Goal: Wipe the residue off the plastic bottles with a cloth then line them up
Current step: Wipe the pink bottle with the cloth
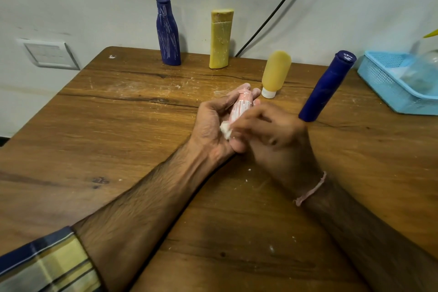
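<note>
My left hand [211,125] grips a small pink bottle [240,108] streaked with white residue, held above the middle of the wooden table [118,125]. My right hand [272,133] presses a small white cloth [226,129] against the bottle's lower end; most of the cloth is hidden by the fingers. Against the back wall a dark blue bottle [167,33] with white streaks stands upright, and a yellow flat bottle [221,39] with residue stands to its right. A yellow tube [276,73] stands on its white cap. A plain dark blue bottle [327,86] stands at the right.
A light blue plastic basket [388,83] holding a clear bag sits at the table's right edge. A black cable [279,5] runs down the wall behind the table. White crumbs dot the tabletop. A wall socket plate [49,53] is at the left.
</note>
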`<state>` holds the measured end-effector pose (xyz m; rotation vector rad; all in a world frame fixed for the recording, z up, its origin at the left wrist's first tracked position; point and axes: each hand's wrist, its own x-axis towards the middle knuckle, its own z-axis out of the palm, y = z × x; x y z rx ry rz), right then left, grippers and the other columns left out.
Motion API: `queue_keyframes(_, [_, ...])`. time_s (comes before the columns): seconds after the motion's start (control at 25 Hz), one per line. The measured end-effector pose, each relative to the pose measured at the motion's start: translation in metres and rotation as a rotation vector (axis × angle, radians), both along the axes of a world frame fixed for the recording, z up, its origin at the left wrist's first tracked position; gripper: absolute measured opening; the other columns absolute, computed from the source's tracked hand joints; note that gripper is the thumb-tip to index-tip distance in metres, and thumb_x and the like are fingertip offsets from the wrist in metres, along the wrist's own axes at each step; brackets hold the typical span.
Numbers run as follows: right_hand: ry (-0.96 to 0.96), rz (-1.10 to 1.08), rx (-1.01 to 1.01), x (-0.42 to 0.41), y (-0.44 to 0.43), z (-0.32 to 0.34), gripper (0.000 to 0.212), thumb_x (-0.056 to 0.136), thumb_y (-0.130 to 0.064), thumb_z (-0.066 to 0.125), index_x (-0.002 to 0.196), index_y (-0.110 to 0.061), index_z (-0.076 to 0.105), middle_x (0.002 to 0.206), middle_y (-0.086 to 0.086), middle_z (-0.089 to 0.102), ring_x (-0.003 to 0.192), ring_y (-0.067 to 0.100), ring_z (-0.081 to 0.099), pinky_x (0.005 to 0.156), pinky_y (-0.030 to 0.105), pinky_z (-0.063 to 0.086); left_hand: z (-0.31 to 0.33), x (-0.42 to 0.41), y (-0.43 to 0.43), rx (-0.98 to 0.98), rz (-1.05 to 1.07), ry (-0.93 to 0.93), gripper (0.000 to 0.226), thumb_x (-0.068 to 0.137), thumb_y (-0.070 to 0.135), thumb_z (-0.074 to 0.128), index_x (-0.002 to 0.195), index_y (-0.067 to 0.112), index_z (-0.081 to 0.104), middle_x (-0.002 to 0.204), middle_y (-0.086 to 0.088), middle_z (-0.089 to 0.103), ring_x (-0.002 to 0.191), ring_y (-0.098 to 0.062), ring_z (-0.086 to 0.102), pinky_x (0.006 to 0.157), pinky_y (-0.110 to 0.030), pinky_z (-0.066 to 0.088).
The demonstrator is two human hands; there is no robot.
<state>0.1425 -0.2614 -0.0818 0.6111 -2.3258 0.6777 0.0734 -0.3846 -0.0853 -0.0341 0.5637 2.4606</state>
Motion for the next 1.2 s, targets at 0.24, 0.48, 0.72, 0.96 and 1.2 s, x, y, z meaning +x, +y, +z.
queue_keyframes(0.24, [-0.013, 0.050, 0.019, 0.004, 0.002, 0.000, 0.012, 0.083, -0.006, 0.079, 0.094, -0.005, 0.077, 0.096, 0.010, 0.069, 0.088, 0.017, 0.066, 0.075, 0.026, 0.056, 0.001, 0.000, -0.001, -0.014, 0.014, 0.012, 0.034, 0.098, 0.005, 0.047, 0.129, -0.002, 0.060, 0.124, -0.023, 0.064, 0.090, -0.029, 0.064, 0.081, -0.037, 0.056])
queue_keyframes(0.48, [0.099, -0.338, -0.266, -0.016, 0.008, 0.000, 0.016, 0.087, -0.016, 0.077, 0.100, -0.006, 0.074, 0.099, 0.008, 0.069, 0.087, 0.009, 0.063, 0.078, 0.014, 0.055, 0.002, 0.002, 0.000, -0.021, 0.006, 0.035, 0.035, 0.098, 0.001, 0.044, 0.129, -0.002, 0.061, 0.116, -0.024, 0.069, 0.096, -0.031, 0.071, 0.079, -0.040, 0.061])
queue_keyframes(0.72, [0.032, 0.042, -0.024, -0.006, 0.007, 0.006, 0.015, 0.085, -0.009, 0.077, 0.099, -0.005, 0.077, 0.095, 0.011, 0.068, 0.089, 0.010, 0.060, 0.080, 0.015, 0.052, 0.008, 0.006, 0.001, -0.048, 0.030, 0.018, 0.033, 0.097, -0.002, 0.043, 0.121, -0.003, 0.064, 0.128, -0.024, 0.067, 0.109, -0.031, 0.068, 0.088, -0.036, 0.060])
queue_keyframes(0.96, [0.089, -0.172, -0.116, -0.009, 0.011, 0.006, 0.014, 0.085, -0.008, 0.077, 0.099, -0.005, 0.075, 0.103, 0.011, 0.068, 0.097, 0.014, 0.063, 0.084, 0.026, 0.058, 0.010, 0.013, 0.003, -0.092, 0.043, 0.093, 0.035, 0.095, -0.006, 0.041, 0.121, -0.006, 0.063, 0.122, -0.024, 0.067, 0.115, -0.031, 0.063, 0.104, -0.041, 0.050])
queue_keyframes(1.2, [0.117, -0.210, -0.110, -0.009, 0.007, 0.007, 0.015, 0.086, -0.010, 0.077, 0.101, -0.004, 0.075, 0.101, 0.012, 0.068, 0.093, 0.016, 0.065, 0.083, 0.022, 0.057, 0.011, 0.011, 0.003, -0.066, 0.064, 0.100, 0.034, 0.095, -0.007, 0.039, 0.118, -0.007, 0.064, 0.119, -0.026, 0.068, 0.109, -0.030, 0.068, 0.089, -0.037, 0.061])
